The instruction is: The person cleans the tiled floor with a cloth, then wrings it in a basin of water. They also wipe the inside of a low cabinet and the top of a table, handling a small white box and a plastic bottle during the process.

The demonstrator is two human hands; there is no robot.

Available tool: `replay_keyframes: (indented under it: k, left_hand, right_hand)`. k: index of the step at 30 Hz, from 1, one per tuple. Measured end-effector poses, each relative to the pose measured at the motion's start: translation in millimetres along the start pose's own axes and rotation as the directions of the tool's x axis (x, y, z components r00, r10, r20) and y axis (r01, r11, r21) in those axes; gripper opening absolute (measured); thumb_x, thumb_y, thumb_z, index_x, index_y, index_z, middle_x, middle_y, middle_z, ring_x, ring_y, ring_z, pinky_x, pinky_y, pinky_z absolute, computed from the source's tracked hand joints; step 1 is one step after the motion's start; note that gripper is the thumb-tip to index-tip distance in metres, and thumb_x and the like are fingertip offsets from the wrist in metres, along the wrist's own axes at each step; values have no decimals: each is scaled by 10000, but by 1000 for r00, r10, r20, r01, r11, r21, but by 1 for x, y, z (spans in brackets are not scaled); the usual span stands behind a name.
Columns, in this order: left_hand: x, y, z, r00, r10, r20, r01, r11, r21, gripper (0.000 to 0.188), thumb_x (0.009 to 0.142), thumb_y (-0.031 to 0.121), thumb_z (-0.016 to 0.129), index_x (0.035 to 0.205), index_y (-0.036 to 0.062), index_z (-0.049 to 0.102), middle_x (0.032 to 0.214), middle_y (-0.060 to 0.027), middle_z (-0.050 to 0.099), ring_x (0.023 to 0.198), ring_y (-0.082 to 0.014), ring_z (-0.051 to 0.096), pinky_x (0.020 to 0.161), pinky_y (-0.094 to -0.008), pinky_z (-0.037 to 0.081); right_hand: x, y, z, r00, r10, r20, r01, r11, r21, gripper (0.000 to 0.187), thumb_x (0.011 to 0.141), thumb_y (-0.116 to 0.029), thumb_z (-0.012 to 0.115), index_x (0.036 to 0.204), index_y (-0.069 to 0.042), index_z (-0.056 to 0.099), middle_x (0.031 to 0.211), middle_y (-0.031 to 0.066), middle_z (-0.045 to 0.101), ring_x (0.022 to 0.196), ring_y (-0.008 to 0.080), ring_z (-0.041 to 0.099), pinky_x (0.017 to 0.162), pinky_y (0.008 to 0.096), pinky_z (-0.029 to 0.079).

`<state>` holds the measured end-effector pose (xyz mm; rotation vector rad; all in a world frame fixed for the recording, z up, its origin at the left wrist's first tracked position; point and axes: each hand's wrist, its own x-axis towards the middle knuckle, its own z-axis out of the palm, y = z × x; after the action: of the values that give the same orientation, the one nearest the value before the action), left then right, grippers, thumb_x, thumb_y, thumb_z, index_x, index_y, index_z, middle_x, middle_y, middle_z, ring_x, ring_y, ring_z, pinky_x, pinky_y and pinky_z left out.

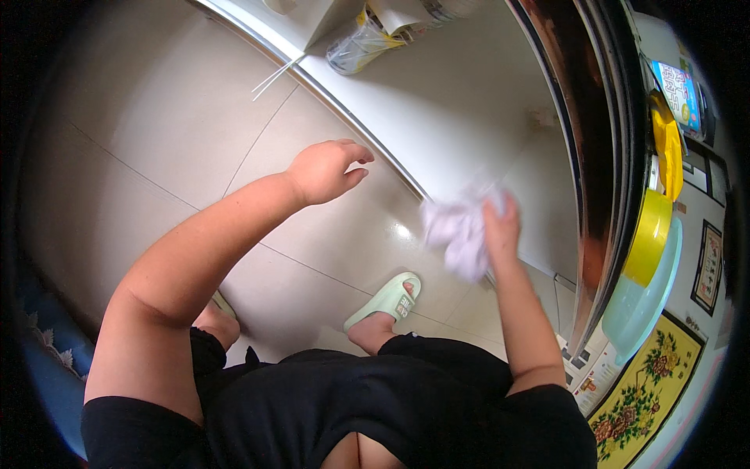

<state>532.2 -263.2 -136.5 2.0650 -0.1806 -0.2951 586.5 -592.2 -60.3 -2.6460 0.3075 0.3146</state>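
Observation:
My right hand (501,223) grips a crumpled pale lilac cloth (457,227), which hangs over the edge of a smooth white surface (461,117). Motion smears both the cloth and the fingers around it. Out in front of my body, above the tiled floor, my left hand (328,170) is empty, with its fingers loosely bent and the thumb apart from them. It is to the left of the white surface's edge and does not appear to touch anything.
On the white surface's far end stand a clear plastic-wrapped item (361,45) and a white box (301,19), with thin white strips (277,76) jutting over the edge. A dark curved edge (601,156) runs along the right, beside a yellow ring (650,238) and pale-blue basin (644,301). Green slippers (387,301) are below.

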Motion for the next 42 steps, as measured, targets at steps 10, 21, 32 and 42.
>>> replay_keyframes:
  k: [10,21,32,42]
  left_hand:
    - [-8,-10,0,989,-122,-81,121,992,-20,193,827,178,569,994,102,628,989,-70,630,872,-266,603,762,-362,485]
    - [31,13,0,988,148,41,-153,974,168,204,818,204,577,993,115,632,1043,-70,624,926,-275,586,772,-373,488]
    - [42,65,34,867,-334,370,-233,386,892,831,860,364,557,1448,64,53,1514,-149,4,1389,-318,107,1089,-433,219]
    - [42,82,51,870,-393,298,-191,289,938,1029,742,510,655,1439,47,57,1507,-161,28,1385,-323,116,1009,-379,372]
  right_hand:
    - [107,-91,100,926,-377,-10,332,828,-452,631,736,-566,591,1167,-104,586,1399,156,357,1234,376,376,1003,414,349]
    - [-53,55,17,872,-157,463,366,838,-405,469,635,-191,710,1097,-191,629,1304,113,438,1117,353,467,929,406,425]
    - [-52,-2,60,791,-562,244,597,618,-512,459,776,-93,535,1228,-173,517,1375,103,369,1012,324,508,819,439,471]
    - [-85,187,-53,818,-329,471,573,534,-622,446,798,-130,560,1240,-155,500,1348,74,375,1068,327,475,856,433,465]
